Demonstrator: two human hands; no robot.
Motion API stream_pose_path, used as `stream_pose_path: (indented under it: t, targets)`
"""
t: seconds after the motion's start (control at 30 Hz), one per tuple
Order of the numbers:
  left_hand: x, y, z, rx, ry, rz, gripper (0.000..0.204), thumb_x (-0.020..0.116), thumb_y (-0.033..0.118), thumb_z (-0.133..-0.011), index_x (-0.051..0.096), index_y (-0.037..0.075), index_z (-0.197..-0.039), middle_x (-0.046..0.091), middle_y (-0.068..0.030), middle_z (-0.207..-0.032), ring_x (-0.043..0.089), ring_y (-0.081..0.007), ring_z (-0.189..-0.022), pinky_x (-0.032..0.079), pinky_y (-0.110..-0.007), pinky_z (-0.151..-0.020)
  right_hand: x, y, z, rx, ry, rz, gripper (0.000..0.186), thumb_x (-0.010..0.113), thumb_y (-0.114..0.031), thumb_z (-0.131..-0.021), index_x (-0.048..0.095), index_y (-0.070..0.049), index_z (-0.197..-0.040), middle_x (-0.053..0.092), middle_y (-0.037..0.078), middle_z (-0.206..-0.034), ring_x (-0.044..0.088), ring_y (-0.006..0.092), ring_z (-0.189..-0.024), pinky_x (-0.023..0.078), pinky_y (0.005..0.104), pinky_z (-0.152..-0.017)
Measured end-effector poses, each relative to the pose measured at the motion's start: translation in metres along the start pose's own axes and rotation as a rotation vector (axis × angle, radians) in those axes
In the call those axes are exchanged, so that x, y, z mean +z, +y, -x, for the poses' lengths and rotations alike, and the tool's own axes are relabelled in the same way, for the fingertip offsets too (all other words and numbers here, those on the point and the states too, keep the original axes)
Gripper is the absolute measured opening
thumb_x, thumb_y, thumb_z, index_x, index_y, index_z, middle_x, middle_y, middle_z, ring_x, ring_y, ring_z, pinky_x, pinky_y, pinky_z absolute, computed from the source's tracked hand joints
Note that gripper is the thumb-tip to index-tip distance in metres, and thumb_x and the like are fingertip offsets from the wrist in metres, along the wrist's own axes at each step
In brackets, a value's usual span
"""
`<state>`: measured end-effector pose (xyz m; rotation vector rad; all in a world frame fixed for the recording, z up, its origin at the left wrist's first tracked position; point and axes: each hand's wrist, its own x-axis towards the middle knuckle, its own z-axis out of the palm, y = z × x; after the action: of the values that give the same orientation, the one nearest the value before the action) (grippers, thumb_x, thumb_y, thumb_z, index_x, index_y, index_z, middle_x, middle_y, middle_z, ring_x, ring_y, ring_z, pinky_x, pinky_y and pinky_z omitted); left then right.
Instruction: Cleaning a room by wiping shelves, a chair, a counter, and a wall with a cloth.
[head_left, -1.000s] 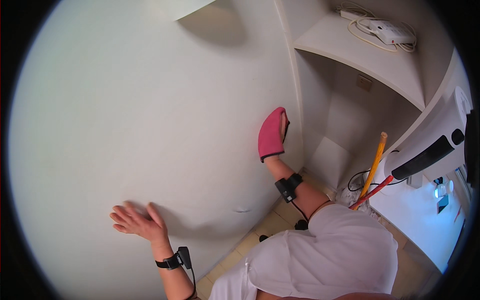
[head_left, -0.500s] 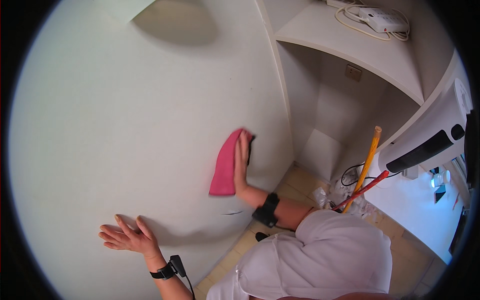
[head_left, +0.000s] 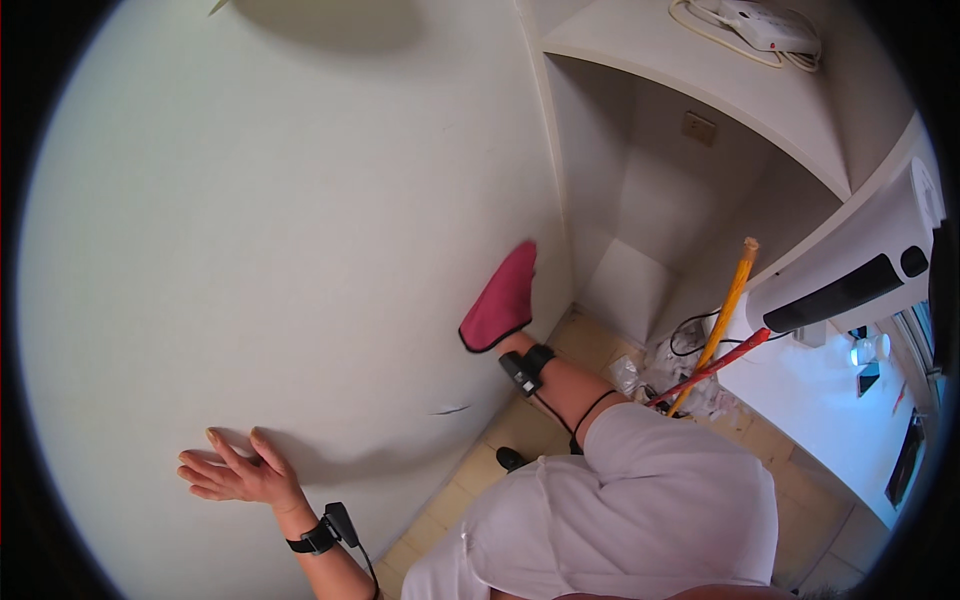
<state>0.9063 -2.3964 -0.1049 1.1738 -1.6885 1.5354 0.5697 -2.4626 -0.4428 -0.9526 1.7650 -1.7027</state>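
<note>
A pale, smooth wall [head_left: 250, 280] fills the left side of the view. My left hand [head_left: 240, 475] rests on it at the lower left, fingers spread and nothing in them. Near the wall's right edge, a pink cloth [head_left: 503, 300] with a dark trim hangs over my right hand [head_left: 516, 344]. Only the wrist end of that hand shows; its fingers are hidden under the cloth, which it holds up against the wall. Below the cloth, a short dark mark [head_left: 450, 410] shows on the wall. Each wrist wears a black strapped device.
White shelving [head_left: 690, 85] stands to the right, with a power strip [head_left: 765, 27] and coiled cord on top. A yellow rod [head_left: 730, 300] and a red rod [head_left: 715, 367] cross beside it. Plastic wrapping [head_left: 680, 375] lies on the tiled floor. A white desk [head_left: 810, 400] is farther right.
My right hand has moved up and right toward the shelving. The pink cloth has swung over, and the fingers seen before are now covered. My left hand stays spread on the wall.
</note>
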Motion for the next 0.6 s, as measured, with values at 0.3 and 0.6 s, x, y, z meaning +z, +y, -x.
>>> stream_pose_path:
  t: [0.3, 0.6]
  targets:
    - [-0.003, -0.002, 0.005, 0.004, -0.043, 0.02, 0.054, 0.058, 0.041, -0.099, 0.055, 0.009, -0.142, 0.025, -0.0216, -0.163, 0.016, -0.0367, -0.153, 0.005, -0.053, -0.122, -0.017, -0.014, -0.029, -0.095, 0.008, 0.037, 0.047, 0.058, -0.022, -0.094, 0.05, 0.003, -0.134, 0.041, 0.021, -0.145, 0.038, 0.0372, -0.136, 0.031, 0.0449, -0.112]
    - [0.0, -0.003, 0.009, 0.008, -0.057, 0.029, 0.057, 0.057, 0.042, -0.099, 0.052, 0.007, -0.143, 0.023, -0.025, -0.162, 0.015, -0.0406, -0.153, 0.005, -0.057, -0.12, -0.001, -0.054, -0.144, -0.155, -0.026, 0.008, 0.044, 0.06, -0.025, -0.094, 0.054, 0.001, -0.13, 0.047, 0.019, -0.139, 0.044, 0.0352, -0.131, 0.035, 0.0435, -0.109]
